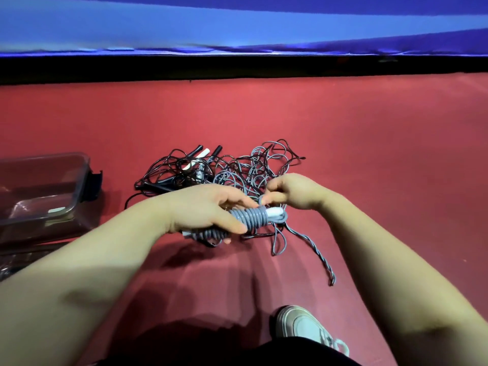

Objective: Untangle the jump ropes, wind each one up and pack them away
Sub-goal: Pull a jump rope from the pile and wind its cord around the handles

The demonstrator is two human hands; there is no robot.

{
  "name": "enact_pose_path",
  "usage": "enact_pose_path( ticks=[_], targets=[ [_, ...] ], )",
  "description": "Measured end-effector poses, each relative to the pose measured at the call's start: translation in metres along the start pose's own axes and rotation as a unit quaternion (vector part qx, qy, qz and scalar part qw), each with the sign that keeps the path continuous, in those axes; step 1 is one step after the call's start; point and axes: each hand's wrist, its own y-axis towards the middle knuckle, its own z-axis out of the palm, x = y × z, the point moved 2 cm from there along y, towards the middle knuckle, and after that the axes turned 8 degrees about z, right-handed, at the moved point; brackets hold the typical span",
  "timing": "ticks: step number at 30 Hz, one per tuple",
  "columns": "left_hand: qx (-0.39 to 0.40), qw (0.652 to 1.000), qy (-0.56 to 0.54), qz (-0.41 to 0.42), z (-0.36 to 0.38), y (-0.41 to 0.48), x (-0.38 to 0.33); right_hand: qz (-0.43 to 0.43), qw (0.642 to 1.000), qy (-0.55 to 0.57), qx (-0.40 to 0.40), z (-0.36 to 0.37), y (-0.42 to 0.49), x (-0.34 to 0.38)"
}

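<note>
Centre of the frame: left hand (208,210) clamped on a grey jump rope (250,217), most of it already coiled tightly round its white handles (274,213). Thumb laid across the near side of the coils, fingers curled over the far side, one fingertip peeking out beneath. Bundle held above the red floor (369,154), tilted, one white handle end poking out to the right.

Just right of that: right hand (293,192), fingers bunched together and pinching a loop of the same grey cord directly above the coils. Both forearms bare, reaching in from the lower corners.

Below and right of the bundle: loose grey loops hanging to the floor, plus a twisted grey tail (314,249) trailing toward the lower right.

Behind the hands, on the floor: a tangle of jump ropes (224,167), thin black cords on the left part, grey ones on the right, knotted through each other. At its upper left edge, two black handles (195,150) with a white one between them.

Left edge of the frame: a clear plastic box (39,186) on the floor, open at the top, with a black latch (93,186) on its right side. Contents too blurred to tell.

Bottom centre: a white sneaker (303,326) and dark clothing.

Top of the frame: blue padding (237,30) above a black strip (237,67) along the floor's far edge.
</note>
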Motion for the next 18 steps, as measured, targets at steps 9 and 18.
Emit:
enact_pose_path(
  ticks=[9, 18],
  targets=[
    [-0.088, 0.961, 0.246, -0.088, -0.005, 0.004, 0.018, 0.008, 0.977, -0.173, -0.122, -0.012, -0.006, 0.063],
    [-0.216, 0.966, -0.143, 0.019, -0.025, -0.008, 0.012, -0.071, 0.970, 0.127, -0.196, 0.023, -0.031, 0.054]
  ],
)
